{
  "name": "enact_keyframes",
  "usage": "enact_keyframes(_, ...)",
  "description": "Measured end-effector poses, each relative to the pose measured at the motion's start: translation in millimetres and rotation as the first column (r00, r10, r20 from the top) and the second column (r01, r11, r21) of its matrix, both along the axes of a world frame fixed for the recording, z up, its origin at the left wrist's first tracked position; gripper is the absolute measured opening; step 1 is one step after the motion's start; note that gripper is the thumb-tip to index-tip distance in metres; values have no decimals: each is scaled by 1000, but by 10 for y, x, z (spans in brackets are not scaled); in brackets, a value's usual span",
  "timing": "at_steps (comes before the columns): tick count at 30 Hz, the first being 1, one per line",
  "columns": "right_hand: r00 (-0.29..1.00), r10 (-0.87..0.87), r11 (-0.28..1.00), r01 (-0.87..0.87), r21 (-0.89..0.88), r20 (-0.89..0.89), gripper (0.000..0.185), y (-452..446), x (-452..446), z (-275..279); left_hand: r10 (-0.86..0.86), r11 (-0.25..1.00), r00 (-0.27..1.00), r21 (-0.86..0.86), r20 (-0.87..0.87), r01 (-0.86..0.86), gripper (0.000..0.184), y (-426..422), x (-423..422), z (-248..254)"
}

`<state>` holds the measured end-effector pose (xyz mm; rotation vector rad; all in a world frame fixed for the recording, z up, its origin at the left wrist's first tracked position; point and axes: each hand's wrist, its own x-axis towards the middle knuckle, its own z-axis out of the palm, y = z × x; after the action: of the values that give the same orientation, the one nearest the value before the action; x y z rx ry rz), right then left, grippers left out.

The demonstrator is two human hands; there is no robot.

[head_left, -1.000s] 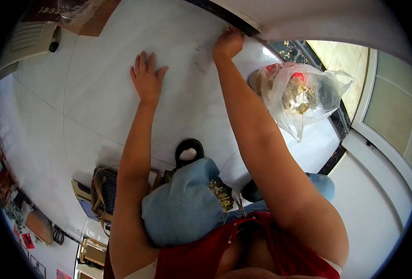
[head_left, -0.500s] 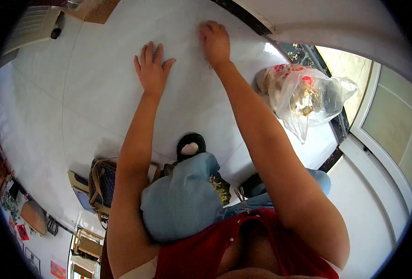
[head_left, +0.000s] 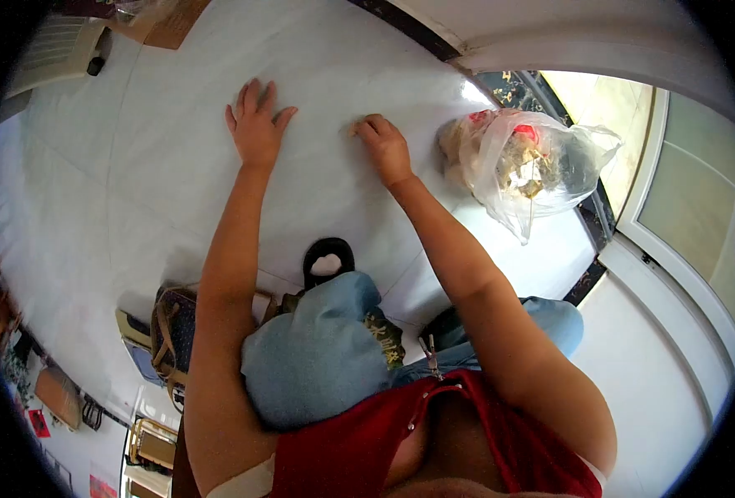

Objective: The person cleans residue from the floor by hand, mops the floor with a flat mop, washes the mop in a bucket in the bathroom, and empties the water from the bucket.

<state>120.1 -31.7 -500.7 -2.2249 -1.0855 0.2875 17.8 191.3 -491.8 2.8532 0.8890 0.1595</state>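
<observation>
My left hand [head_left: 257, 135] rests on the pale tiled floor [head_left: 164, 158] with its fingers spread and nothing in it. To its right, my right hand [head_left: 384, 149] is at the floor with its fingers curled together. A small brownish bit shows at those fingertips, too small and blurred to name. Beside my right hand, a clear plastic bag [head_left: 571, 162] with red print stands on the floor, holding crumpled brownish and white scraps.
A dark slipper [head_left: 329, 249] on my foot is close below my hands. At the left are a patterned handbag [head_left: 176, 328] and, farther up, a cardboard box [head_left: 164, 29]. A doorway with a sliding glass door [head_left: 691, 178] lies at the right, past a dark threshold.
My right hand has come back across the floor toward me, its fingers now more curled. My left hand stays spread. The view has shifted slightly.
</observation>
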Motion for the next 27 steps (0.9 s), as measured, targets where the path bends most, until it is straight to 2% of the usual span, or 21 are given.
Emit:
enact_keyframes(3, 964, -264, 964, 265, 25, -38, 15, 43, 123, 46, -17, 1000, 999, 4, 29, 16, 59, 2, -34, -39)
enact_keyframes(5, 872, -489, 869, 487, 85, 2, 15, -14, 381, 83, -14, 1000, 999, 10, 42, 13, 59, -17, -63, -48)
enact_keyframes(6, 828, -550, 834, 539, 117, 105, 13, -54, 534, 70, -15, 1000, 999, 10, 44, 15, 60, -19, -79, -38)
enact_keyframes(7, 744, -663, 748, 663, 29, 78, 14, -86, 635, 101, -18, 1000, 999, 11, 48, 18, 60, -6, -67, -13)
enact_keyframes(10, 602, -773, 599, 797, -82, 199, 14, -244, 870, -98, -21, 1000, 998, 16, 58, 21, 60, 2, -63, -24)
enact_keyframes(11, 602, -754, 585, 797, -149, 262, 15, -262, 885, -157, -22, 1000, 998, 20, 59, 20, 60, 11, -94, -22)
enact_keyframes(14, 669, -715, 639, 743, -198, 201, 15, -244, 791, -93, -32, 999, 995, 43, 91, 29, 59, 9, -133, -17)
enact_keyframes(17, 813, -556, 801, 580, -148, 172, 17, -305, 544, -120, -24, 999, 998, 34, 63, 22, 58, -3, -39, -120)
enact_keyframes(20, 895, -408, 905, 422, -45, 182, 20, -192, 189, -55, -28, 999, 997, 45, 69, 25, 58, 3, -33, -93)
enact_keyframes(23, 908, -345, 937, 346, 42, 236, 20, -22, -132, 46, -37, 998, 998, 60, 54, 33, 59, 12, -62, -102)
enact_keyframes(27, 965, -237, 970, 241, -29, 110, 26, 166, -435, 1, -35, 998, 996, 49, 76, 31, 59, 0, -46, -103)
